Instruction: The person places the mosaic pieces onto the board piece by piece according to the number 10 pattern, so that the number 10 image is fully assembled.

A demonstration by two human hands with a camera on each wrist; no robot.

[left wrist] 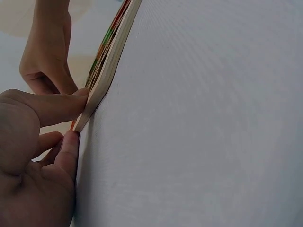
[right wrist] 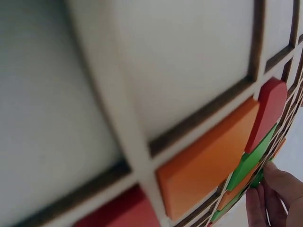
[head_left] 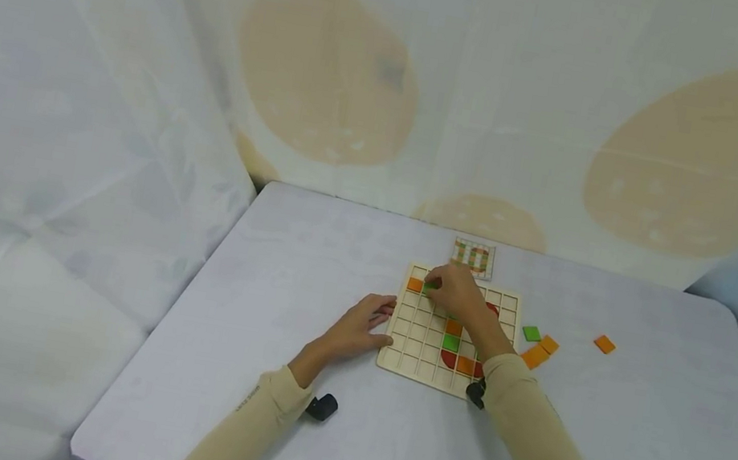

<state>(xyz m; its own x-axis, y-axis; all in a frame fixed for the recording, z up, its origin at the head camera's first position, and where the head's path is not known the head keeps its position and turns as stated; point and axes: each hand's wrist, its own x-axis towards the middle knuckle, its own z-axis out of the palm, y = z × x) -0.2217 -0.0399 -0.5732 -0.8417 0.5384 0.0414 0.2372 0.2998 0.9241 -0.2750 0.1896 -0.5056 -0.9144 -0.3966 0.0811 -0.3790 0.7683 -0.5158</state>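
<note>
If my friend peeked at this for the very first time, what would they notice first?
Probably the bright red, orange and green tiles set in the pale wooden board on the white table. Next, perhaps, the right hand over the board's far part, pinching a green tile. Behind the table, big tan ovals stand out on the pale cloth.

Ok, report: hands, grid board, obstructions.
Right hand pinches green tile at wooden grid board. Left hand touches board's left edge. Loose tiles lie to the right, apparently nothing in the way.
</note>
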